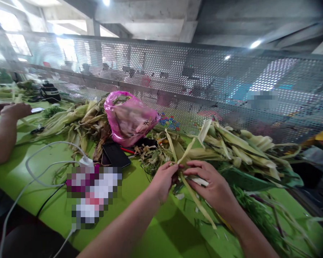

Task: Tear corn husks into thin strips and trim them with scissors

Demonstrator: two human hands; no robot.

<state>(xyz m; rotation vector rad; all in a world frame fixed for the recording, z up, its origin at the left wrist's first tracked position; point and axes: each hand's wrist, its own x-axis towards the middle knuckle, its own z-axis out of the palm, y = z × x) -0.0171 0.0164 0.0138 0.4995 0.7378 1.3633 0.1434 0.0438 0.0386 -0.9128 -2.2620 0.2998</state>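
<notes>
Corn husk [196, 200], one long pale-green strip, held between both hands just above the green desk [140, 200], near its front edge. Left hand [164, 181] pinches the upper end with its fingertips. Right hand [214, 184] is curled over the husk and a white piece under the palm; what that piece is, cannot tell. The strip's loose end hangs down to the desk.

Containers: one pink plastic bag [129, 120], knotted and bulging, contents only dim shapes through the film.

Counts: two heaps of husks, one left of the bag [78, 122] and one behind the hands [244, 147]. One black phone [115, 154] lying flat just in front of the bag. One white charger [86, 161] with a looping cable. One other person's hand [14, 111] resting at the far left. Perforated metal screen [177, 71] along the back of the desk.
</notes>
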